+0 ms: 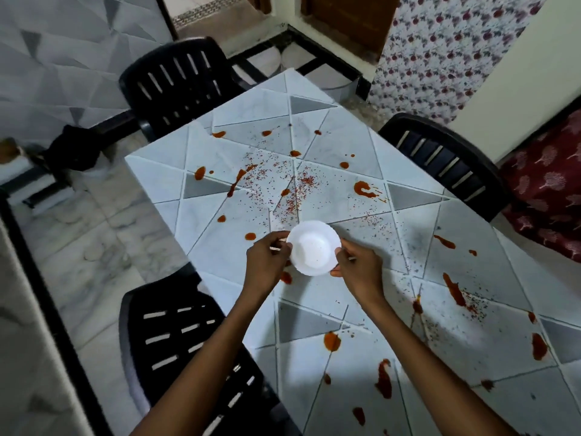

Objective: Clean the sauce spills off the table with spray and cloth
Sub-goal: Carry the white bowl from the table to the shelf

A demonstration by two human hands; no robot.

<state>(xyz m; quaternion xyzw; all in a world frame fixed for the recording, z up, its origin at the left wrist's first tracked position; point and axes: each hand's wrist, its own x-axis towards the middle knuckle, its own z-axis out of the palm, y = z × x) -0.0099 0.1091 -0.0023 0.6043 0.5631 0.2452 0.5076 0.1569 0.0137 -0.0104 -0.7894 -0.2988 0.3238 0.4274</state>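
Observation:
A small white bowl (312, 247) with a scalloped rim is held over the table (471, 335) between both hands. My left hand (265, 258) grips its left rim and my right hand (358, 267) grips its right rim. The bowl looks empty. Red-orange sauce spills (364, 188) and fine red and dark specks (295, 190) are scattered across the pale triangle-patterned tabletop, with longer smears (384, 377) near the front. No spray bottle or cloth is in view.
Three black slatted plastic chairs stand around the table: one at the far left (176, 86), one at the right (446, 162), one at the near left (185, 344). A dark red patterned fabric (547, 190) lies at the right. Marble floor lies to the left.

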